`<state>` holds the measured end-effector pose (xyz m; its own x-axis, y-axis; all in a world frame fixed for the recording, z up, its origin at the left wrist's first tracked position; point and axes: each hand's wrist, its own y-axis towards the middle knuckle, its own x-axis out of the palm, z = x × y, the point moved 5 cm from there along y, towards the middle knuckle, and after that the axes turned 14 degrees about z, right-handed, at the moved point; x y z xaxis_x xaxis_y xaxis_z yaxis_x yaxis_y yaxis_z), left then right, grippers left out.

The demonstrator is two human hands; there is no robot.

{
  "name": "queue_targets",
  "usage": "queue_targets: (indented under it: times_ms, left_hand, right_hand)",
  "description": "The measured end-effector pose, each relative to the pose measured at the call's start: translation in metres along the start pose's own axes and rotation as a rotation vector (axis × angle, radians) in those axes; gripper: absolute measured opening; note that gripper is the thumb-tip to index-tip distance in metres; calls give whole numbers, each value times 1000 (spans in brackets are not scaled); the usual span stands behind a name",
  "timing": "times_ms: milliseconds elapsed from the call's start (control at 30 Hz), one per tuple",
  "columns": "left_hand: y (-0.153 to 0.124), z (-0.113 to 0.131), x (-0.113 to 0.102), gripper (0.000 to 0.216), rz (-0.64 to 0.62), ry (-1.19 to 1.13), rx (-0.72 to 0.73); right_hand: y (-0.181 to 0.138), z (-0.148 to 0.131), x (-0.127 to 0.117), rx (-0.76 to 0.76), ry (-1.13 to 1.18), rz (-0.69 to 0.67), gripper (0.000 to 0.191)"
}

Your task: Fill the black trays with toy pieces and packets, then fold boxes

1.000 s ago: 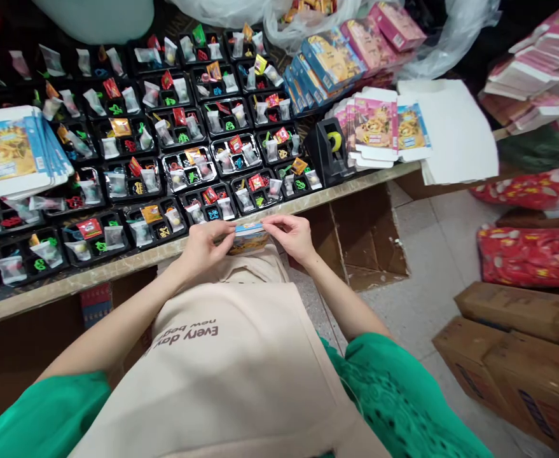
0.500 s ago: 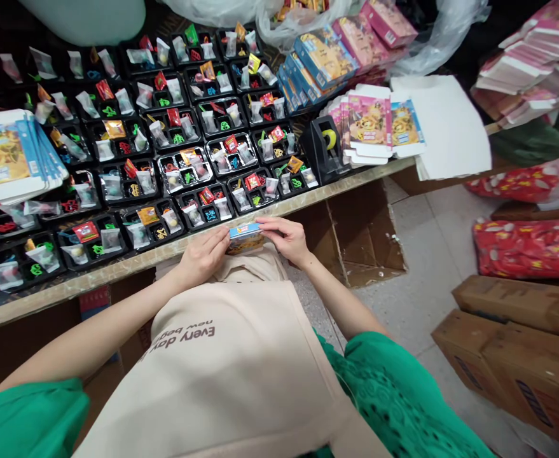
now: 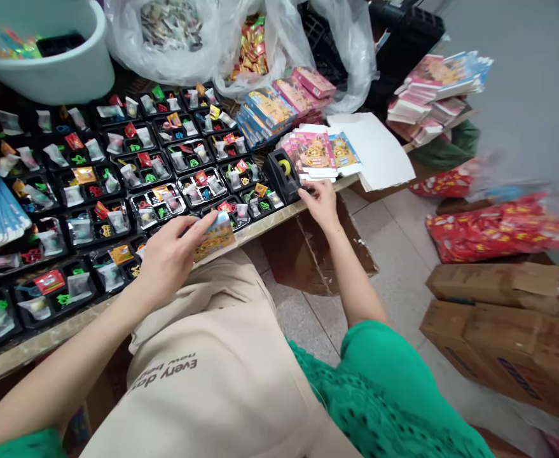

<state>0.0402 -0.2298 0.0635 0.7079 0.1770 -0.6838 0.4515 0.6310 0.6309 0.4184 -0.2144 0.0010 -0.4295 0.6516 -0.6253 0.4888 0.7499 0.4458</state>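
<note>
My left hand (image 3: 172,254) is closed on a small printed carton (image 3: 216,236), blue and yellow, at the table's front edge. A black tape dispenser (image 3: 279,175) with a yellow core stands to the right of the trays. At its front end, my right hand (image 3: 322,202) has thumb and forefinger drawn together; whatever is between them is too small to make out. Black compartment trays (image 3: 158,205) filled with small wrapped packets and colourful bits cover the table beyond my left hand. Flat pink cartons (image 3: 313,152) lie just beyond the dispenser.
Filled blue and pink boxes (image 3: 267,105) are stacked behind the dispenser. White card sheets (image 3: 379,152) lie to the right. A pale tub (image 3: 69,76) and plastic bags (image 3: 165,51) stand at the back. Brown cardboard boxes (image 3: 493,343) and red bags (image 3: 493,222) are on the floor.
My right hand has left the carton and moved right to the tape dispenser. My left hand keeps the carton, now turned to show its printed face. The view has shifted right and upward.
</note>
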Motion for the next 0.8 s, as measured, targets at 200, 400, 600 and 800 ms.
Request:
queue_targets:
  times_ms: [200, 400, 600, 800]
  left_hand:
    - [-12, -8, 11, 54, 22, 69, 52]
    - [-24, -1, 15, 55, 60, 80, 102]
    - [-22, -7, 10, 54, 99, -11, 40]
    - [-17, -8, 11, 42, 151, -66, -53]
  right_hand:
    - [27, 17, 20, 80, 30, -175, 15]
    - [13, 11, 17, 196, 156, 50, 9]
    - [-26, 40, 17, 661, 422, 114, 21]
    - [-35, 42, 18, 479, 268, 243, 18]
